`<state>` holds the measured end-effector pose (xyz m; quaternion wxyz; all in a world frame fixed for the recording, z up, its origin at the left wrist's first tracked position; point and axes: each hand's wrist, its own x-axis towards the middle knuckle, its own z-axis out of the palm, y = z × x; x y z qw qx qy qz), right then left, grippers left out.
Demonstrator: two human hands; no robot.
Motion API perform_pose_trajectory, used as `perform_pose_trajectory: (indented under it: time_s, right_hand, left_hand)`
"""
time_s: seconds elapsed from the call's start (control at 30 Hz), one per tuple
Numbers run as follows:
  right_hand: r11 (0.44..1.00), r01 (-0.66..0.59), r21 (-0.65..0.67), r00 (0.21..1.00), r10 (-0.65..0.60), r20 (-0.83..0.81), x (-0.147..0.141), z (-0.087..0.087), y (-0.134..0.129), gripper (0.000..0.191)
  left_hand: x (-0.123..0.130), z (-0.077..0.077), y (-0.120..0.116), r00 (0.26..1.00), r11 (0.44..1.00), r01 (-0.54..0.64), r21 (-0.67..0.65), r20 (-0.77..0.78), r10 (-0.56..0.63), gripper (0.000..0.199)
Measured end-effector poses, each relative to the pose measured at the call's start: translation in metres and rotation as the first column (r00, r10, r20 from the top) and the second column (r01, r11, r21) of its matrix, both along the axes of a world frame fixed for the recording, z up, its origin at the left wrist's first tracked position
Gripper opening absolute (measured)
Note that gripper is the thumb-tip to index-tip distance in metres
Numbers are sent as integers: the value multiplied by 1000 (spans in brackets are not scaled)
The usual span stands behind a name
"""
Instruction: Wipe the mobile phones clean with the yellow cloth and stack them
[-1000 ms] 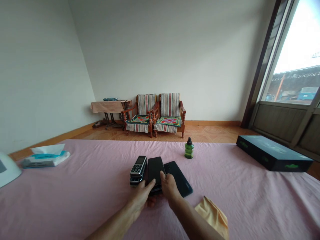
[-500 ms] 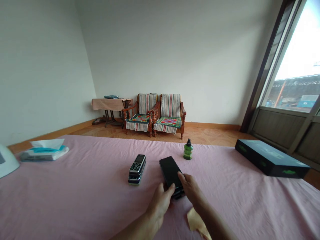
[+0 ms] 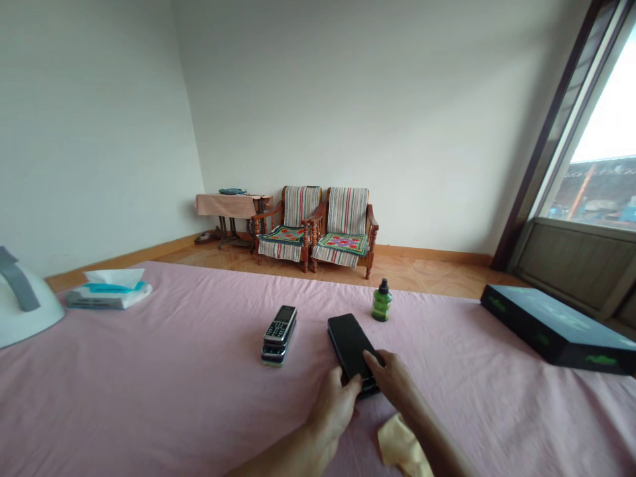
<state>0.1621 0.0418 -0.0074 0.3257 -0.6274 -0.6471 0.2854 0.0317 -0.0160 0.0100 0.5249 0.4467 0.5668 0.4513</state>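
Note:
A stack of black smartphones [image 3: 350, 341] lies on the pink cloth, tilted a little to the left at its far end. My left hand [image 3: 336, 401] grips the stack's near left corner, thumb on the top phone's edge. From the right, my right hand [image 3: 390, 374] holds the side, its thumb resting on the dark screen. Fingers under and behind the phones are hidden. Left of them stands a small pile of keypad phones [image 3: 281, 331], a silver-and-black one on top. A yellow cloth [image 3: 401, 444] lies crumpled beneath my right forearm.
A green spray bottle [image 3: 381, 303] stands beyond the smartphones. A flat black box [image 3: 556, 324] lies at the right, a tissue pack [image 3: 109, 290] at the left beside a white rounded object [image 3: 24, 305]. Two wooden armchairs [image 3: 342, 228] stand by the far wall.
My view has turned slightly left, so everything sits further right in the picture. Both hands keep their hold on the smartphone stack, which has hardly changed its place on the cloth.

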Motion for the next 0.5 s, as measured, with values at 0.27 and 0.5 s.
perform_pose_trajectory:
  time_s: [0.27, 0.5]
  right_hand:
    - [998, 58, 21, 998, -58, 6, 10, 5, 4, 37]
    - [999, 32, -17, 997, -33, -66, 4, 13, -1, 49]
  left_hand:
    - [0, 6, -5, 999, 991, 45, 123, -8, -45, 38]
    - [6, 5, -20, 996, 968, 82, 236, 10, -86, 68]
